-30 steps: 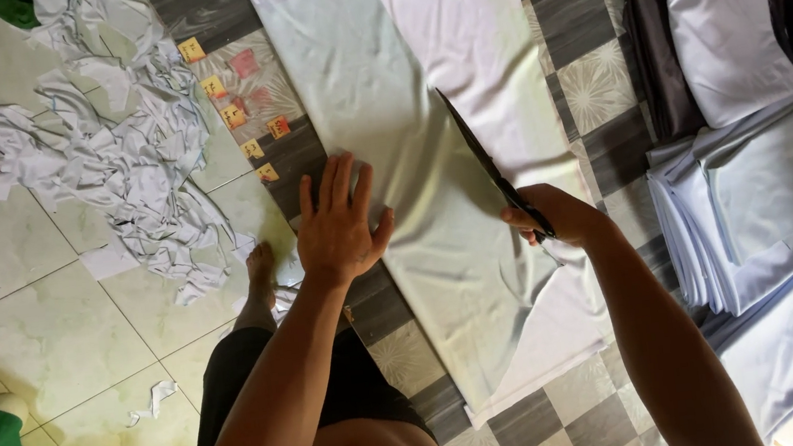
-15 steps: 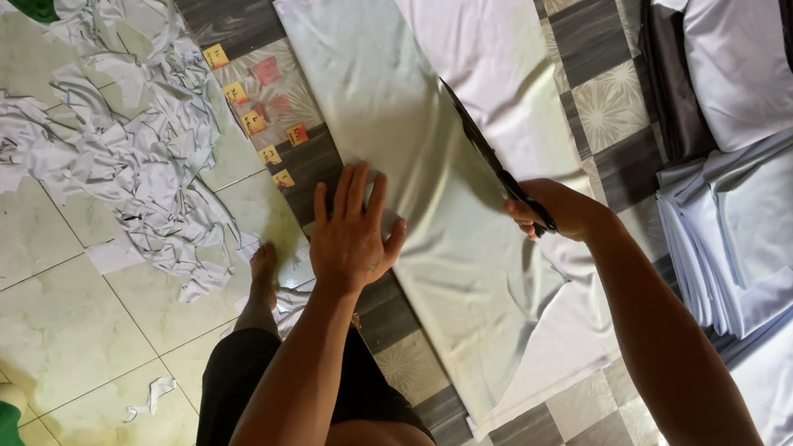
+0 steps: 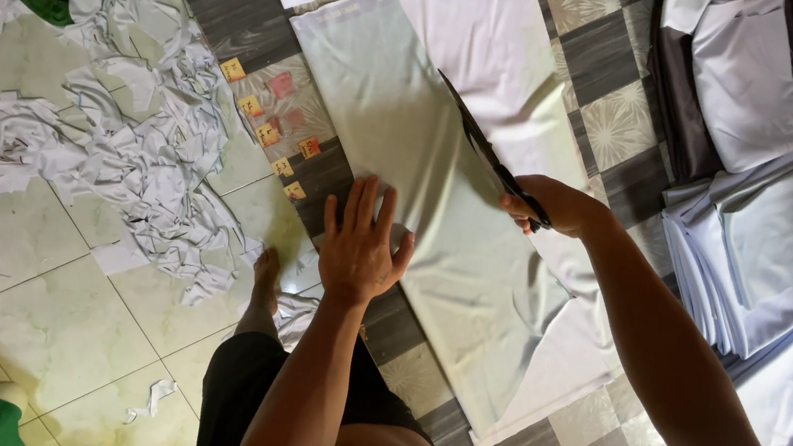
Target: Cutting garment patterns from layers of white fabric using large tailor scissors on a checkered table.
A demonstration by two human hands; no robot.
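1. White cloth (image 3: 486, 51) lies spread on the tiled floor (image 3: 46, 326).
2. A long clear template sheet (image 3: 438, 228) rests on it (slightly diagonal).
3. Left hand (image 3: 361, 247), fingers splayed flat, presses the sheet's edge.
4. Right hand (image 3: 556, 205), fingers closed, grips dark scissors (image 3: 489, 156).

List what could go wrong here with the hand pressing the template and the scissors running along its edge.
1. The left hand presses only the near end of the clear template; the far end could shift on the white fabric and skew the cut.
2. The right hand drives long dark scissors along the template edge, so the blades might nick the template.
3. A bare foot rests near the fabric scraps, a possible slip hazard.
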